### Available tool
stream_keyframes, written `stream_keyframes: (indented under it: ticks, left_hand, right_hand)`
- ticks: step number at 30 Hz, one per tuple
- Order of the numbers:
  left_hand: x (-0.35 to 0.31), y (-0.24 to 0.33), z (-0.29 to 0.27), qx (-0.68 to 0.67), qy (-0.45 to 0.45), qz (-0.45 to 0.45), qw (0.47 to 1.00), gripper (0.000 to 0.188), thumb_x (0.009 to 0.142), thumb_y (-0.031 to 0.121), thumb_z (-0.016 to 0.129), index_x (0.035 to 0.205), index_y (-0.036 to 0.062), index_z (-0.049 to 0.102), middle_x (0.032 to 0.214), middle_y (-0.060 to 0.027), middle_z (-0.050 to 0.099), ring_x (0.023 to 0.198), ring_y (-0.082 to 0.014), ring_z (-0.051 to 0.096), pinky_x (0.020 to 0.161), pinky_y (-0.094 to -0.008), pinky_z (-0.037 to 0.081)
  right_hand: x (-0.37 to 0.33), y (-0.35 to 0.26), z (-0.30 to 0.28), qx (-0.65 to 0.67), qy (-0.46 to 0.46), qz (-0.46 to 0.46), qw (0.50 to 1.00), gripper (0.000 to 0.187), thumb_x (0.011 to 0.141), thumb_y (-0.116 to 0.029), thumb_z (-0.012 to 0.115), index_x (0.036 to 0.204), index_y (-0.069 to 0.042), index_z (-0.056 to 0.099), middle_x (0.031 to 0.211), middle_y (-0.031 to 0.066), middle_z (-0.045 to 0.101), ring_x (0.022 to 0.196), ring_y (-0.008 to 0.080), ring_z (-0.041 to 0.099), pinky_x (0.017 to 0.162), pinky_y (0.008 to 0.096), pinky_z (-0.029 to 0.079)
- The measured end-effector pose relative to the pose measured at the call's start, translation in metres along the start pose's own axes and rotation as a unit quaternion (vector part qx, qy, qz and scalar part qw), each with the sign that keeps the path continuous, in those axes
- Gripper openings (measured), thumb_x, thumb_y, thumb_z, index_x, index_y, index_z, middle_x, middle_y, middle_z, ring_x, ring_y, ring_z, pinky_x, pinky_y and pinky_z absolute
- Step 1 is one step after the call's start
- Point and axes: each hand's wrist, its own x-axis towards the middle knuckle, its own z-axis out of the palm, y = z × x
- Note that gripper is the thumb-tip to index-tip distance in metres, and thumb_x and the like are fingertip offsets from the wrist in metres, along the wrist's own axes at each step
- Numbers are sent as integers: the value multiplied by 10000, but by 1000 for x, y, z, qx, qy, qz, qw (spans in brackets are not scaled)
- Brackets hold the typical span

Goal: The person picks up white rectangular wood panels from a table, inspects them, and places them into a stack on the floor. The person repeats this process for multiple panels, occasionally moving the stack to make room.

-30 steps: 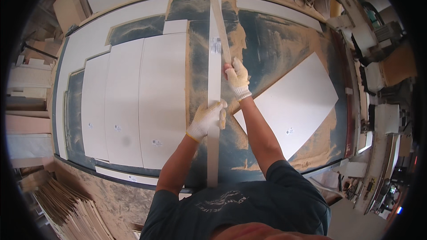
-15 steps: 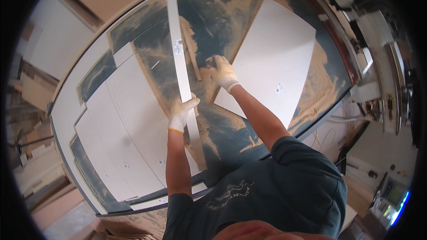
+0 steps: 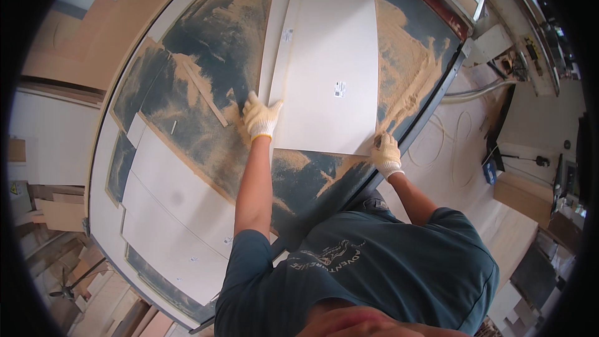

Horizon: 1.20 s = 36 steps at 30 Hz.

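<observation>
currently, the big white panel (image 3: 337, 43) lies on the dusty worktop (image 3: 228, 75), a narrow white strip (image 3: 282, 62) lying along its left side. the left hand (image 3: 260, 117) sits at that side with thumb and fingers parted over the strip's lower part, while the right hand (image 3: 386, 153) curls at the panel's near right corner; whether either one pinches anything, i cannot tell.

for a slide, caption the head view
Gloved left hand and right hand at opposite edges of a white panel amid sawdust
</observation>
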Motion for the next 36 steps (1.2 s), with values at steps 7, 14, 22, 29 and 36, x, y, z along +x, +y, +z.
stream_keyframes:
  ticks: [7, 14, 22, 29, 36]
  left_hand:
    - [-65, -44, 51, 51, 101, -35, 993, 909, 813, 501, 827, 1495, 29, 456, 1460, -280, 542, 1332, -442, 543, 1104, -499, 471]
    - [-34, -38, 41, -11, 42, -102, 994, 841, 737, 508, 876, 1344, -22, 636, 1355, -288, 632, 1306, -426, 580, 1081, -475, 487]
    - [-132, 5, 6, -12, 23, -123, 992, 819, 760, 501, 852, 1333, -37, 620, 1346, -281, 625, 1281, -424, 595, 1087, -470, 479]
    - [-256, 18, 48, -356, -195, -105, 908, 693, 843, 369, 828, 1354, -30, 583, 1240, -190, 694, 1128, -270, 678, 967, -392, 532]
    - [-353, 63, 83, -215, -62, -131, 966, 929, 770, 616, 782, 1292, -126, 581, 1149, -348, 705, 1140, -428, 706, 1002, -445, 536]
  right_hand:
    - [-12, -24, 7, 50, -12, -30, 998, 619, 786, -198, 696, 1335, 53, 558, 1282, 254, 614, 1184, 438, 565, 1044, 490, 474]
    - [-13, -35, -8, 156, -36, 30, 987, 755, 796, -366, 749, 1373, 70, 533, 1286, 334, 570, 1228, 492, 513, 1064, 523, 447]
    - [-36, 35, -84, 245, -44, 32, 968, 700, 810, -327, 767, 1417, -68, 535, 1411, 296, 511, 1252, 490, 571, 1054, 514, 485]
    - [6, 185, -154, 567, -300, 272, 718, 551, 1005, -341, 624, 1437, -14, 520, 1248, 135, 655, 1031, 251, 656, 893, 372, 558]
    - [64, 193, -142, 597, -333, 163, 712, 547, 1093, -459, 422, 1443, -56, 542, 1376, 122, 627, 1299, 293, 598, 1086, 452, 514]
